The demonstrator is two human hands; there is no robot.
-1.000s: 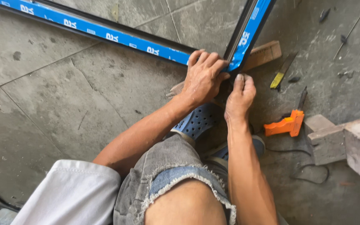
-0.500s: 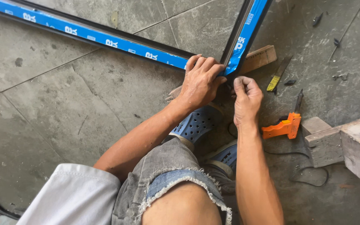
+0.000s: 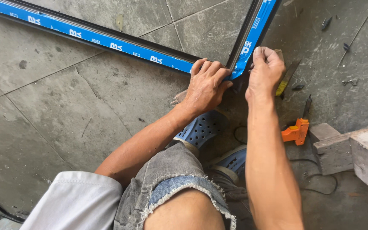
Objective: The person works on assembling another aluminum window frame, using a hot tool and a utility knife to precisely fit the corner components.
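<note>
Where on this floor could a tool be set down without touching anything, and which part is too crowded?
Bare concrete lies left of the left hand, below the long blue-taped frame bar; another bare patch sits inside the frame corner. Right of the right hand it is crowded: the orange tool, its cord, scattered screws and wood blocks.
</note>
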